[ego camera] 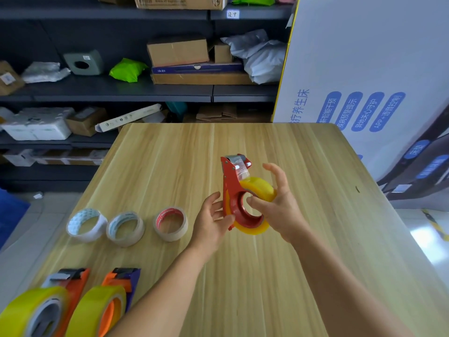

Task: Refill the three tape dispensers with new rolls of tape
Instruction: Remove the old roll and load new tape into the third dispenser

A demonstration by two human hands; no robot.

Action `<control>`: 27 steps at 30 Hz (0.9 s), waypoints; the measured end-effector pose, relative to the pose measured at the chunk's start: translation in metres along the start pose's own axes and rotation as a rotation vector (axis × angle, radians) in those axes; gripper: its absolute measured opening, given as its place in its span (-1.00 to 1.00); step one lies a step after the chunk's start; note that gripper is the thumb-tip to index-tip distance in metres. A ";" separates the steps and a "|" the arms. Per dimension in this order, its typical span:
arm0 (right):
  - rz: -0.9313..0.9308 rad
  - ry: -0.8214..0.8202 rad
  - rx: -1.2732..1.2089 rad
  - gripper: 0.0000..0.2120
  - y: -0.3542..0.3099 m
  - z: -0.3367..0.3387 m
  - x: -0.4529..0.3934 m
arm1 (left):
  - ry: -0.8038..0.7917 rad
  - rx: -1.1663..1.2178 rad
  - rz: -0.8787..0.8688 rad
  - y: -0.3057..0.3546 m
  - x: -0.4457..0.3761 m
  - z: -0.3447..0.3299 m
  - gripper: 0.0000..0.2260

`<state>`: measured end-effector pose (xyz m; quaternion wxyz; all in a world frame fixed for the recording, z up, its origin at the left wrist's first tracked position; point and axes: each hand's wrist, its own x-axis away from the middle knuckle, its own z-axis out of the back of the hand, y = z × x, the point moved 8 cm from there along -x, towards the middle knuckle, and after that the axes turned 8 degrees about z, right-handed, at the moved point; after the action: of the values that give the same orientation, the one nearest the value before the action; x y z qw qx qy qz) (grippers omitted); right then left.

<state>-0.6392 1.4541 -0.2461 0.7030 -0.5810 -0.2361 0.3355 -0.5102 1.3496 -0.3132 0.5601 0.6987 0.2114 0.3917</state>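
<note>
While the yellow tape roll point(261, 188) sits on the red dispenser point(230, 188) held above the table point(303, 263), the right hand point(279, 203) grips the roll and the left hand point(212, 221) pinches the frame; I'd steady the frame and press the roll fully onto the hub.

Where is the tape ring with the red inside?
The red-lined tape ring lies flat on the wooden table, left of centre, last in a row of three, right beside the left hand.

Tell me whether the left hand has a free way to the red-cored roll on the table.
Probably yes: the red-cored roll lies just beside the left hand with bare table between, but that hand must first let go of the red dispenser.
</note>
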 end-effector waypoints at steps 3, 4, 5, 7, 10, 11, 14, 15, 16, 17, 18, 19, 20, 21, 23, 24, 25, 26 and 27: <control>0.031 -0.035 0.011 -0.50 -0.002 -0.005 -0.001 | -0.004 -0.002 0.005 -0.004 0.002 -0.001 -0.56; 0.035 -0.038 0.001 -0.57 -0.002 -0.007 -0.001 | -0.016 -0.021 0.002 -0.005 0.003 -0.002 -0.59; 0.034 -0.034 -0.009 -0.63 -0.001 -0.008 -0.001 | -0.029 -0.033 0.002 -0.006 0.004 -0.002 -0.61; 0.018 -0.012 -0.011 -0.68 0.003 -0.007 -0.002 | -0.044 -0.044 0.013 -0.010 0.007 -0.002 -0.61; -0.010 0.013 -0.008 -0.70 0.007 -0.006 0.000 | -0.040 -0.031 0.027 -0.014 0.012 -0.001 -0.58; -0.018 0.022 -0.012 -0.71 0.009 -0.006 0.001 | -0.033 -0.015 0.033 -0.016 0.013 0.000 -0.57; -0.031 0.040 -0.036 -0.72 0.010 -0.005 0.003 | 0.012 0.019 0.059 -0.019 0.016 0.005 -0.57; -0.035 0.040 -0.044 -0.73 0.010 -0.005 0.003 | 0.021 0.011 0.053 -0.019 0.017 0.007 -0.58; -0.039 0.037 -0.049 -0.74 0.009 -0.006 0.003 | 0.023 -0.005 0.041 -0.019 0.018 0.007 -0.60; -0.043 0.033 -0.055 -0.74 0.009 -0.007 0.003 | 0.021 -0.019 0.027 -0.017 0.020 0.007 -0.61; -0.045 0.031 -0.063 -0.75 0.009 -0.008 0.003 | 0.015 -0.025 0.013 -0.017 0.022 0.007 -0.61; -0.048 0.029 -0.071 -0.75 0.009 -0.009 0.003 | 0.002 -0.020 0.000 -0.016 0.026 0.007 -0.59; -0.051 0.028 -0.071 -0.76 0.009 -0.010 0.003 | -0.006 -0.009 -0.005 -0.017 0.030 0.006 -0.54; -0.054 0.023 -0.065 -0.76 0.009 -0.012 0.003 | -0.006 0.007 0.000 -0.018 0.033 0.007 -0.49; -0.062 0.004 -0.059 -0.77 0.010 -0.018 0.004 | 0.024 0.052 0.023 -0.024 0.038 0.011 -0.47; -0.067 -0.007 -0.064 -0.78 0.011 -0.021 0.005 | 0.047 0.085 0.043 -0.027 0.041 0.014 -0.48; -0.074 -0.016 -0.067 -0.78 0.012 -0.024 0.006 | 0.075 0.117 0.069 -0.031 0.044 0.018 -0.48; -0.082 -0.022 -0.065 -0.79 0.012 -0.028 0.008 | 0.105 0.133 0.094 -0.034 0.048 0.023 -0.48; -0.091 -0.027 -0.060 -0.79 0.013 -0.031 0.011 | 0.125 0.136 0.106 -0.036 0.053 0.026 -0.49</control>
<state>-0.6117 1.4432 -0.2664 0.6964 -0.5861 -0.2816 0.3036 -0.4522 1.3827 -0.3323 0.4756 0.7195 0.2349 0.4483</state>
